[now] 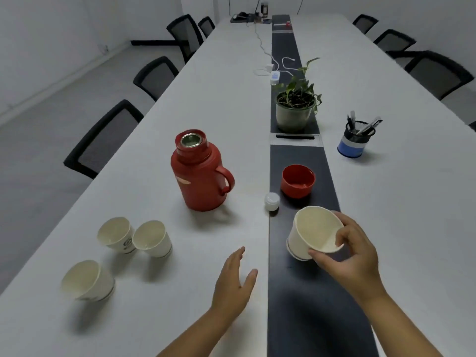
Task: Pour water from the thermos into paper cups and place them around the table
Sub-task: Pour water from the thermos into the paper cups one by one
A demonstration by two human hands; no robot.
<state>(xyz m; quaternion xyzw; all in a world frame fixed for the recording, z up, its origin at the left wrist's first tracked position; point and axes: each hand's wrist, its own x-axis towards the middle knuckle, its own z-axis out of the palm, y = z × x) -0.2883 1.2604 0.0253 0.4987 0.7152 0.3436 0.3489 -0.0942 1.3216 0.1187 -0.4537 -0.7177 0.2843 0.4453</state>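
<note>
Thermos (199,173) uncapped, untouched | right hand (353,256) grips empty paper cup (313,231) | left hand (235,282) relaxed | next, likely: set cup, lift thermos, pour

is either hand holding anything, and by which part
The right hand holds a paper cup, tilted, by its rim and side. The left hand is open and holds nothing.

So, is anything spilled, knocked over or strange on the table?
No spill shows. The thermos stands open; its red lid and white stopper lie apart. The right hand holds a tilted cup.
</note>
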